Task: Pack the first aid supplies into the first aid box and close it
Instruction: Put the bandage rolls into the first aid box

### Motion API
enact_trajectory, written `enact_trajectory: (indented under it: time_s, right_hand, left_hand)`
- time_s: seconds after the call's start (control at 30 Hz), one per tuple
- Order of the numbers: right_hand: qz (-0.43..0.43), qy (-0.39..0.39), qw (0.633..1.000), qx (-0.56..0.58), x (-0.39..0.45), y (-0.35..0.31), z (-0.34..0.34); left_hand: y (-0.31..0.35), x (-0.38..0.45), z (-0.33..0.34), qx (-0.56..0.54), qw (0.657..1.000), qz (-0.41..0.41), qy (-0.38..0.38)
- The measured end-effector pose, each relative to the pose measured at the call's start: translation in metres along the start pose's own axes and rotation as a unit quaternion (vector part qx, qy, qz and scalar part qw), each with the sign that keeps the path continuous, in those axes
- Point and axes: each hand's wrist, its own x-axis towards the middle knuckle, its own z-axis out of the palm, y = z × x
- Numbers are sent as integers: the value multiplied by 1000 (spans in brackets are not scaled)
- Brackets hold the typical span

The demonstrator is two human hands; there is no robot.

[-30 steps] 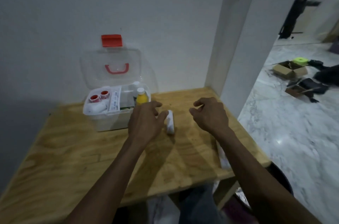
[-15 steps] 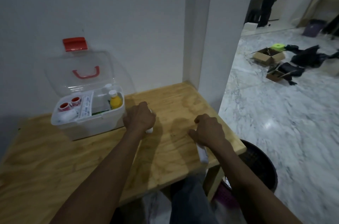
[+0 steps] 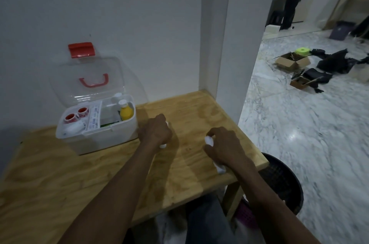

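The right hand (image 3: 225, 148) is sitting nearest, closing around a white roll (image 3: 219, 168) whose ends are poking out above and below the fist, well to the right of the first aid box (image 3: 95, 125) and near the right edge of the wooden table (image 3: 60, 173). The left hand (image 3: 155, 133) is clenching a second white roll (image 3: 163, 145), just beside the box's right wall. The box is standing open on the table, its clear lid (image 3: 87, 79) leaning up against the wall behind. Inside it, a yellow bottle (image 3: 126, 112) is standing at the right end, and two red-capped items (image 3: 76, 114) are lying at the left end.
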Motion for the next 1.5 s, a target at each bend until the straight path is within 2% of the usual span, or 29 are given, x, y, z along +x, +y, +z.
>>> enact_trajectory:
  time_s: [0.27,0.5,0.63,0.83,1.07,1.5]
  right_hand:
    - [-110,122,976,144,13,-49,-11]
    - [-184,173,939,233,20,-95,-16]
    - [-232,176,920,263,24,-131,-14]
    - [-286,165,895,300,39,-185,-5]
    - [-296,134,901,289,63,-210,21]
    - [-286,85,914,275,80,-191,47]
  left_hand:
    - [-10,-22,-14,-111,983,90,115]
    - [-19,-57,-53,-248,919,142,270]
    - [-41,-73,-81,-291,882,144,342]
    - [-86,-73,-121,-291,852,95,425]
    - [-103,-48,-115,-276,862,80,417]
    - [-111,-26,-74,-298,888,75,342]
